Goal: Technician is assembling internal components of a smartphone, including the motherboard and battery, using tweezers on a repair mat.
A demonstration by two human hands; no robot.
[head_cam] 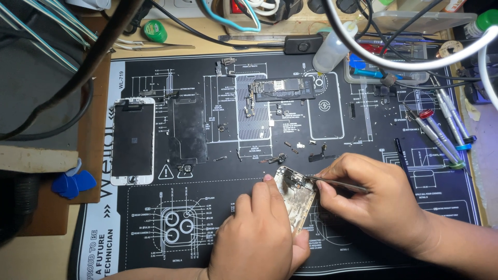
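Note:
My left hand [259, 233] grips an opened phone housing [296, 194], tilted on its edge above the black repair mat [207, 243]. My right hand [371, 199] pinches metal tweezers [337, 184] whose tips touch the upper inside of the housing. A detached phone screen [132, 140] lies at the mat's left, with a dark metal backing plate [187, 129] beside it. A logic board [275, 89] rests near the mat's top centre. Small screws and brackets [280, 155] are scattered just above my hands.
Several screwdrivers [441, 135] lie at the right edge. A white squeeze bottle [332, 49] and a clear parts tray [386, 67] stand at the back. Blue picks [72, 184] sit off the mat on the left. Cables [93, 57] and a white hose [415, 65] hang across the top.

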